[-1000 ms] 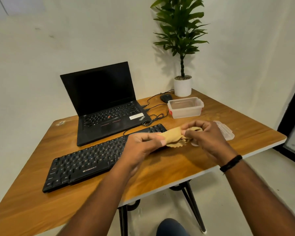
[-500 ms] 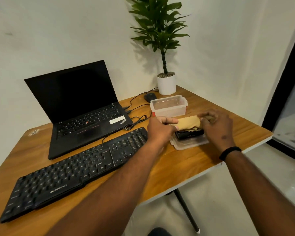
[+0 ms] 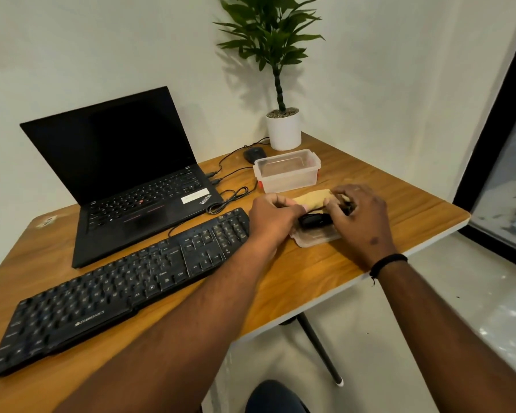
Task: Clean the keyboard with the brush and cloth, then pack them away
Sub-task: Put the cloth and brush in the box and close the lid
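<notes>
- Head view: a wooden table (image 3: 280,290) carries a black keyboard (image 3: 122,290) lying diagonally near its front edge, right end nearest the hands.
- Both hands meet just past that right end. The left hand (image 3: 270,217) has its fingers curled, thumb and fingertips pinching one end of a folded tan cloth (image 3: 312,199).
- The right hand (image 3: 359,216) is curled over the other end of the cloth, fingers bent down on it; whether it also grips the dark object beneath cannot be told.
- Under the cloth lies a black brush (image 3: 315,219), resting on a flat clear lid (image 3: 313,238) on the table.
- A clear plastic container (image 3: 286,174), uncovered, sits just behind the hands.
- An open black laptop (image 3: 125,174) stands behind the keyboard, its screen dark; a black mouse (image 3: 253,153) and cables (image 3: 230,198) lie beside it.
- A potted plant (image 3: 282,114) in a white pot stands at the far corner.
- A black band (image 3: 388,262) circles the right wrist.
</notes>
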Demonstrator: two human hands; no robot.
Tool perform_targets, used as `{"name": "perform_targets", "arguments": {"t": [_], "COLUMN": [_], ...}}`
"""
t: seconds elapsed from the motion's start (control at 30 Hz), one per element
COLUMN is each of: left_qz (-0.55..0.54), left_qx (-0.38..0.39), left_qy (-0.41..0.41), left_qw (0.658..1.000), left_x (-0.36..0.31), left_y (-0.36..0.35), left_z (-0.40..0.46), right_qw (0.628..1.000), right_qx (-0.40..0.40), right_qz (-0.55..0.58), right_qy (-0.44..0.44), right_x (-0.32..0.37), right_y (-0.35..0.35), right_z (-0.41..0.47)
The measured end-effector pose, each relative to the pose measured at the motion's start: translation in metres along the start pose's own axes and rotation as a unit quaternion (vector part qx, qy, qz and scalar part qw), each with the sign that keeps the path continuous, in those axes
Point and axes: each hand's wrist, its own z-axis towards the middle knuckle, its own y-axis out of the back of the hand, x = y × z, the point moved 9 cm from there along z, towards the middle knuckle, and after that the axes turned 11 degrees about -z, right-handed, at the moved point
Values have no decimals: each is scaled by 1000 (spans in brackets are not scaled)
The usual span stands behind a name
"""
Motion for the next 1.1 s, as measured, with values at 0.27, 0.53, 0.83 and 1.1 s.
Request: {"name": "perform_targets", "arguments": {"t": [0.27, 0.53, 0.83, 1.1], "left_qz": [4, 9, 23, 13], "left_qx": [-10, -15, -11, -65], "left_qy": [-31, -51, -100, -165], "left_qw": [999, 999, 995, 984], "left_x": [-7, -12, -35, -43], "left_y": [3, 11, 42, 125], "left_z": [-2, -9, -30, -66], "right_qw": [1000, 999, 997, 990], "right_qx": [-2, -12, -29, 4], "right_qz": [-26, -43, -32, 62], "right_qy": [11, 26, 66, 130], "right_x": [3, 6, 41, 158], "right_y": [1, 2, 0, -26], "right_z": [0, 0, -15, -54]}}
